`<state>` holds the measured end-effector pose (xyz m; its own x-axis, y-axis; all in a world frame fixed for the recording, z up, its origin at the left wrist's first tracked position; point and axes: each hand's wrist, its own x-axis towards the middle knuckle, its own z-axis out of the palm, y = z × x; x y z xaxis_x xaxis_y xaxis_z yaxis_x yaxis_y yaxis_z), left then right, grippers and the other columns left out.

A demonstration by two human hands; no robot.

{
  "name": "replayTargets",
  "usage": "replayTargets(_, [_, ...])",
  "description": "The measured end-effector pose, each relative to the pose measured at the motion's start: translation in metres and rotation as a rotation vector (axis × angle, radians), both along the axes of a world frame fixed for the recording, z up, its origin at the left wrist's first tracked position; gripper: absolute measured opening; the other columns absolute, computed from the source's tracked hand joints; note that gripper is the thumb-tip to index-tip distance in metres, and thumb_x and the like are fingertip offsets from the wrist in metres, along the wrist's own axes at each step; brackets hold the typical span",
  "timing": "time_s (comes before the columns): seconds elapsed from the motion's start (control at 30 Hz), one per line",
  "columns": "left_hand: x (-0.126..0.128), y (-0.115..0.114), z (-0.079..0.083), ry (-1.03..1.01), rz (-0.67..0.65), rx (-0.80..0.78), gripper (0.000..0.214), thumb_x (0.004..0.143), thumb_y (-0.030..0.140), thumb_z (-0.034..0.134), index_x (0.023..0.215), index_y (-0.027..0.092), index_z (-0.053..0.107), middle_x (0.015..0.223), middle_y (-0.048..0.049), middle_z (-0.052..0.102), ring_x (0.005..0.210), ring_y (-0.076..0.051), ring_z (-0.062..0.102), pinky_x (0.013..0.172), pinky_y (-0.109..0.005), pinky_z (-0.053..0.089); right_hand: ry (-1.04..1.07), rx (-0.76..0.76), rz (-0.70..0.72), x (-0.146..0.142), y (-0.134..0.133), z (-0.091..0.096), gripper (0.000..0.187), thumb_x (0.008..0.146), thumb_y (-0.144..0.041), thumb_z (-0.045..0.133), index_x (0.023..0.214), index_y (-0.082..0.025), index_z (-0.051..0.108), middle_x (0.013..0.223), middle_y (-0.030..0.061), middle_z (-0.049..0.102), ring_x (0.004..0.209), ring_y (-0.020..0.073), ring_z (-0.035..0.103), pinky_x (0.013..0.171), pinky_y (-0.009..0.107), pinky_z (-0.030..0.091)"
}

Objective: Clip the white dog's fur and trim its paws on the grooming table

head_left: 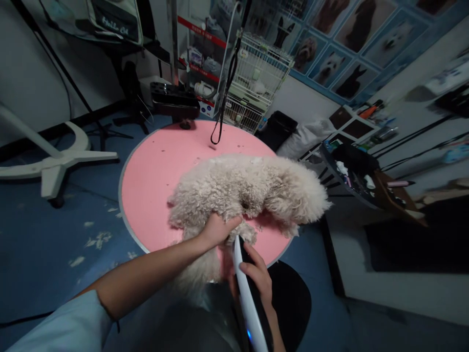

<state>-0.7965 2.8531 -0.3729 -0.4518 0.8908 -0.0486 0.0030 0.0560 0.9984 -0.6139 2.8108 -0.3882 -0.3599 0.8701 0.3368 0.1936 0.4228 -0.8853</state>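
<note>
Two hands are seen at a small dog [249, 190], which lies across the round pink tabletop [154, 186] in the middle of the frame. The left hand [216, 229] is closed on the dog's lower edge, its fingers [230, 224] curled into a handful of coat or a leg; which of the two cannot be told. The right hand [258, 276], at the lower middle, is wrapped around a clipper [245, 288], whose tip is pointed up at the fur just under the left hand.

Some cutting is judged to be done: pale tufts [97, 240] are scattered over the blue floor [44, 254] at the left. Most is judged to be left, since the coat is thick and full over the back and flanks, and no shorn patch can be made out.

The coat is cream-white, tightly curled and woolly. The tabletop is smooth and matt, edged with a thin metal rim. The clipper is long and slim, of glossy white and black plastic, with a small blue light near its lower end. A black loop [219, 124] is hung above the tabletop's far side, and a white wire cage [256, 83] is stood behind it.
</note>
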Motion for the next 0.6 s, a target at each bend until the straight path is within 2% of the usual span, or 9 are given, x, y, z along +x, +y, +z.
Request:
replayTargets(0.1, [-0.003, 0.006, 0.015, -0.063, -0.031, 0.001, 0.031, 0.074, 0.036, 0.062, 0.092, 0.012, 0.071, 0.097, -0.0085, 0.074, 0.095, -0.024, 0.067, 0.089, -0.033, 0.050, -0.003, 0.323, 0.068, 0.008, 0.001, 0.011, 0.038, 0.072, -0.018, 0.070, 0.107, -0.024, 0.055, 0.126, 0.0126, 0.060, 0.115, 0.0300, 0.061, 0.087, 0.048, 0.056])
replayTargets(0.2, [-0.004, 0.011, 0.024, -0.092, -0.068, -0.022, 0.035, 0.075, 0.038, 0.060, 0.094, 0.010, 0.071, 0.100, -0.0106, 0.074, 0.098, -0.027, 0.066, 0.092, -0.035, 0.049, -0.003, 0.604, -0.057, 0.009, 0.012, 0.016, 0.049, 0.068, -0.008, 0.069, 0.113, -0.020, 0.053, 0.129, 0.0154, 0.058, 0.112, 0.0289, 0.062, 0.080, 0.043, 0.059])
replayTargets(0.27, [-0.004, 0.014, 0.026, -0.092, -0.085, -0.052, 0.036, 0.076, 0.039, 0.060, 0.094, 0.010, 0.071, 0.100, -0.0104, 0.074, 0.098, -0.027, 0.066, 0.093, -0.036, 0.048, -0.032, 0.666, -0.086, 0.004, 0.021, 0.015, 0.052, 0.066, -0.006, 0.071, 0.113, -0.020, 0.054, 0.129, 0.0156, 0.058, 0.109, 0.0286, 0.064, 0.077, 0.042, 0.060])
replayTargets(0.43, [-0.005, 0.012, 0.024, -0.073, -0.108, -0.001, 0.037, 0.075, 0.039, 0.061, 0.101, 0.013, 0.070, 0.108, -0.0079, 0.072, 0.106, -0.024, 0.064, 0.100, -0.033, 0.043, -0.114, 0.694, 0.014, -0.002, 0.029, 0.009, 0.051, 0.067, -0.008, 0.073, 0.114, -0.018, 0.055, 0.131, 0.0171, 0.057, 0.108, 0.0289, 0.065, 0.075, 0.040, 0.062])
replayTargets(0.6, [-0.006, 0.006, 0.026, -0.166, -0.144, 0.026, 0.037, 0.076, 0.038, 0.061, 0.103, 0.013, 0.068, 0.110, -0.0087, 0.071, 0.107, -0.024, 0.063, 0.099, -0.034, 0.044, -0.068, 0.773, -0.092, 0.010, 0.020, 0.005, 0.055, 0.064, -0.010, 0.075, 0.113, -0.019, 0.054, 0.126, 0.0131, 0.061, 0.104, 0.0275, 0.066, 0.071, 0.038, 0.062])
